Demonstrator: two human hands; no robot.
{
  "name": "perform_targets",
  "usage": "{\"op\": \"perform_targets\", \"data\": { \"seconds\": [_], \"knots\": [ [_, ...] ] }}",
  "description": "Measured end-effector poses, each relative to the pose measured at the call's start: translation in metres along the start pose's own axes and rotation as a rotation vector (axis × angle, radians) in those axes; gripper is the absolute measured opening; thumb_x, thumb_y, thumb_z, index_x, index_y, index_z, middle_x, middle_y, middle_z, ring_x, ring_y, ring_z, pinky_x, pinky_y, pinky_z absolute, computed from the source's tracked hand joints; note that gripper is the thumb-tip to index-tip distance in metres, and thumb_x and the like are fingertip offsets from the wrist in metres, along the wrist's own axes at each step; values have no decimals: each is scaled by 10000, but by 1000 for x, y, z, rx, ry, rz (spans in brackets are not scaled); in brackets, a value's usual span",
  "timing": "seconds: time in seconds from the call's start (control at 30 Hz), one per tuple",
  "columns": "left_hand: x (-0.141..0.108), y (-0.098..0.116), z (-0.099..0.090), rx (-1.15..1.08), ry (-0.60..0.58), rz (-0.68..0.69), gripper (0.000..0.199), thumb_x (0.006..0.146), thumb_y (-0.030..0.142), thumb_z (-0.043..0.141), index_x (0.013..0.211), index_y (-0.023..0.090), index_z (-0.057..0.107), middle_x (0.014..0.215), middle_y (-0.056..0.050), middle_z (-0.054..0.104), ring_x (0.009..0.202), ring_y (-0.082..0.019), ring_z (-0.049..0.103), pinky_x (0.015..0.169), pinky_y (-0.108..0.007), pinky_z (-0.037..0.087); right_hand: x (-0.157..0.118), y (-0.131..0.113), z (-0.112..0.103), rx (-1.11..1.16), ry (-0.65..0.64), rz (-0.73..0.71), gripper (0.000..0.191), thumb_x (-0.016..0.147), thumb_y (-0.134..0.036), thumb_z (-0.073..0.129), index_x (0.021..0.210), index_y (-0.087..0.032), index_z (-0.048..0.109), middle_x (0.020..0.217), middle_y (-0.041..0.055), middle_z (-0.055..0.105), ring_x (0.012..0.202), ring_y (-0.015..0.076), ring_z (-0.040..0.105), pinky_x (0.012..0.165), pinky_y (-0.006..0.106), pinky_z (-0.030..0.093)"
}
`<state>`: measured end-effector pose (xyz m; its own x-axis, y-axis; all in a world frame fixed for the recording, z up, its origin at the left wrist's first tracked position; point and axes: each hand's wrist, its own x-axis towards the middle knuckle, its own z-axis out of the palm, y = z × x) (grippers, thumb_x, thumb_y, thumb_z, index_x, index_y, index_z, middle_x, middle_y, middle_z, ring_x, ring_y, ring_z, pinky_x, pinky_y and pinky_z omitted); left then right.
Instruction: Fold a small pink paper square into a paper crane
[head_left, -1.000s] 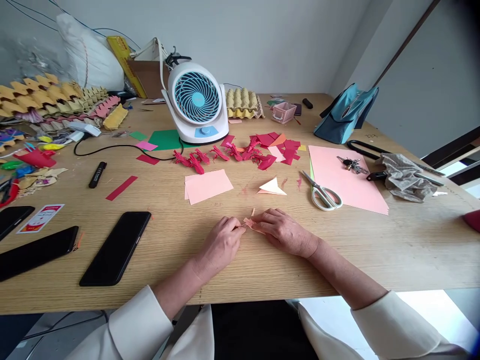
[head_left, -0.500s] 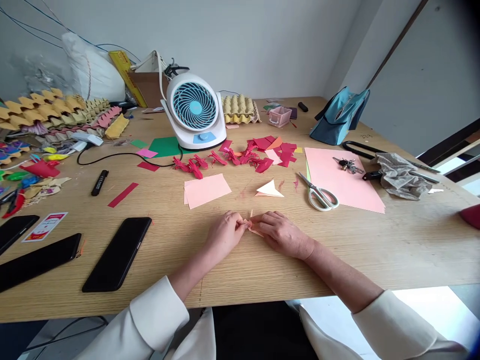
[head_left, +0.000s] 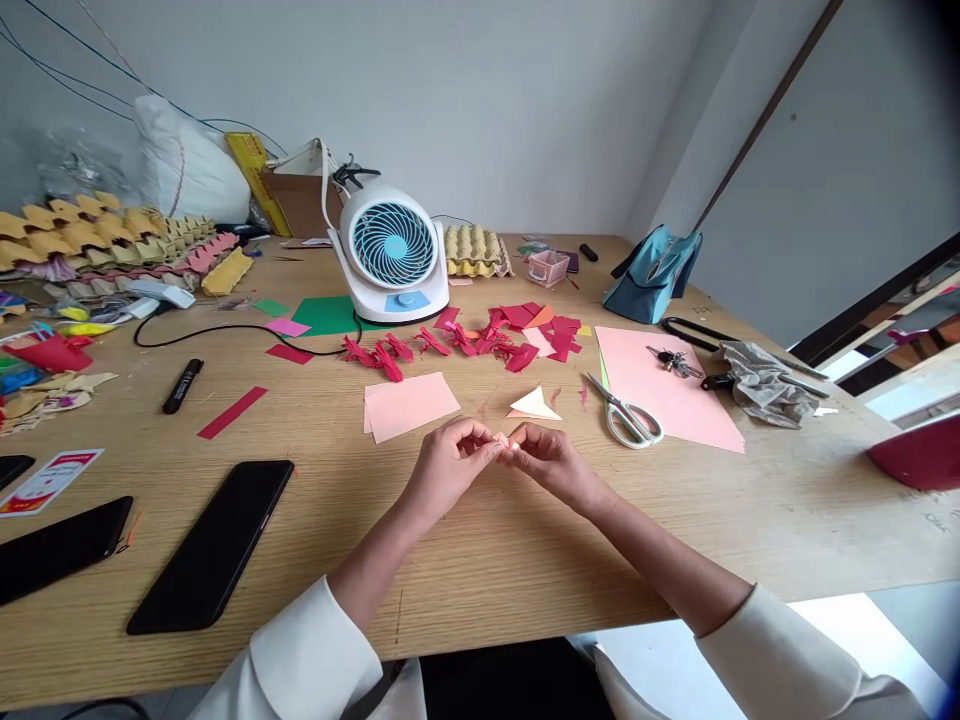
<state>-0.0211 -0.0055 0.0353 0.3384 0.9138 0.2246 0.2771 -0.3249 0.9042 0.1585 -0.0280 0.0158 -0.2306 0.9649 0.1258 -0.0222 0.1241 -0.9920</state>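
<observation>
Between my fingertips is a small folded piece of pink paper (head_left: 505, 441), mostly covered by the fingers. My left hand (head_left: 454, 462) pinches it from the left, and my right hand (head_left: 551, 462) pinches it from the right. Just beyond them lies a folded cream paper (head_left: 535, 403). Pale pink paper rectangles (head_left: 412, 405) rest past my left hand. White-handled scissors (head_left: 630, 420) lie to the right, touching a large pink sheet (head_left: 667, 385). Farther back, crumpled red paper pieces (head_left: 390, 350) form a row beside flat red scraps (head_left: 562, 335).
A white fan (head_left: 396, 250) stands at the back, its cable running left. Black phones (head_left: 214, 545) and a marker (head_left: 182, 386) lie at the left. Keys (head_left: 675, 362), a grey cloth (head_left: 769, 385) and a blue bag (head_left: 651, 275) are at the right.
Both hands have come up off the tabletop with the pink paper, which now shows less between the fingers. The camera view has shifted, so the table's things appear lower.
</observation>
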Motion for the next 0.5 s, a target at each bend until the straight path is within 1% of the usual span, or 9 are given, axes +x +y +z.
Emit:
{"op": "perform_targets", "data": {
  "seconds": [0.07,0.17,0.27,0.37,0.43,0.5],
  "knots": [
    [1,-1,-5,-97,13,-3,206,830,368,692,801,164,687,787,-28,731,717,-156,656,673,-253,492,7,-3,6,103,-17,27,283,783,-463,758,773,-199,656,731,-1,622,704,142,542,676,283,425],
    [2,-4,-12,-155,35,-25,251,819,399,706,759,157,678,742,-33,731,703,-164,663,682,-265,505,12,-2,17,201,7,61,288,748,-458,789,754,-196,670,748,4,654,724,141,567,700,284,426],
    [2,-9,-16,-158,28,-61,287,802,423,723,714,153,682,705,-29,725,681,-157,649,668,-259,494,13,5,24,216,51,79,301,727,-459,804,725,-188,672,700,-7,640,658,121,525,654,266,385],
    [3,-13,-18,-185,1,-98,303,767,435,750,693,148,690,692,-19,712,653,-140,615,629,-244,458,11,12,24,177,53,91,271,735,-438,801,725,-191,689,627,-36,559,585,98,421,590,252,314],
    [4,-17,-18,-245,-33,-151,321,724,444,784,683,140,690,689,-18,701,643,-131,590,623,-244,435,9,14,21,182,35,85,244,745,-421,796,726,-199,697,609,-44,523,582,99,395,583,251,296],
    [5,-19,-19,-351,-98,-217,340,681,447,816,673,133,686,679,-17,690,645,-124,576,644,-249,424,8,16,18,216,7,76,225,754,-408,792,718,-207,698,606,-44,519,587,102,395,588,252,295]
  ]
}}
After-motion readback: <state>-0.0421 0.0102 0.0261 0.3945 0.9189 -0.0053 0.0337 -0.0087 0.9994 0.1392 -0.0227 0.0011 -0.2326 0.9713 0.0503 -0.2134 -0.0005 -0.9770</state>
